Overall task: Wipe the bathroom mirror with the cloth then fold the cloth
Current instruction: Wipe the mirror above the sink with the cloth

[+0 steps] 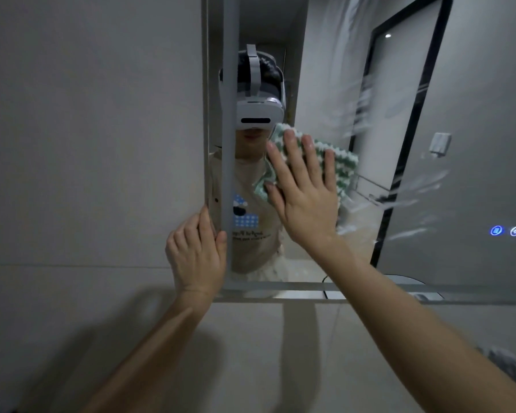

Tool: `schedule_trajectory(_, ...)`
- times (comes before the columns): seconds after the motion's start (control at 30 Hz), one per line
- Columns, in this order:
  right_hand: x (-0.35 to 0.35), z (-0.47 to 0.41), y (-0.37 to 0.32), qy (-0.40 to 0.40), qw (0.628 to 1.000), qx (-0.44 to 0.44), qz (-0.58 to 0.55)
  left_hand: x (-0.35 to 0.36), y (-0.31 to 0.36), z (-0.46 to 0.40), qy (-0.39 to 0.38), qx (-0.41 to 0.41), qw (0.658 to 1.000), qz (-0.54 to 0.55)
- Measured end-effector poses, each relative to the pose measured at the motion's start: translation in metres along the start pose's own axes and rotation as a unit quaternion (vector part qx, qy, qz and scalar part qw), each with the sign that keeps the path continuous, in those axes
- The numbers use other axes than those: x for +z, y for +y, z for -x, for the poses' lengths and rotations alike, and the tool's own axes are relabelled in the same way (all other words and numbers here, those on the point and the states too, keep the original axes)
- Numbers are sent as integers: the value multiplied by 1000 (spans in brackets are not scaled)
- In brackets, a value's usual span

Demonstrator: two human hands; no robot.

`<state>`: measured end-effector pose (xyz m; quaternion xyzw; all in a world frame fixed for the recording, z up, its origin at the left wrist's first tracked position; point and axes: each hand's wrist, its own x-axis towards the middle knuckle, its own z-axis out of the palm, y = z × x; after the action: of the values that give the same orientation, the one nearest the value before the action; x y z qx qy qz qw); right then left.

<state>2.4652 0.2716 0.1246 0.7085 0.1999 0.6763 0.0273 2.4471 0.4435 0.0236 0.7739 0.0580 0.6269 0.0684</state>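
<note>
The bathroom mirror (474, 114) fills the upper right of the head view, streaked with wet smears. A green-and-white textured cloth (341, 165) lies flat against the glass near the mirror's left side. My right hand (303, 189) presses on it with fingers spread, palm to the glass. My left hand (197, 251) grips the mirror's left edge (218, 186) near its lower corner, fingers curled around the frame. Most of the cloth is hidden under my right hand.
Grey tiled wall (87, 129) lies left of and below the mirror. Two small blue lit touch icons (505, 231) glow at the mirror's lower right. The glass reflects a black-framed door (408, 144) and a person wearing a white headset.
</note>
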Motion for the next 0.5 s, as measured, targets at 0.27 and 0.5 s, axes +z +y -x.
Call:
schedule_trajectory(0.27, 6, 33, -48, -20, 999, 18, -23, 2, -1, -1, 1, 3, 1000, -5)
schedule_trajectory(0.5, 8, 127, -62, -69, 990, -120, -25, 5, -5, -1, 6, 17, 1000, -5)
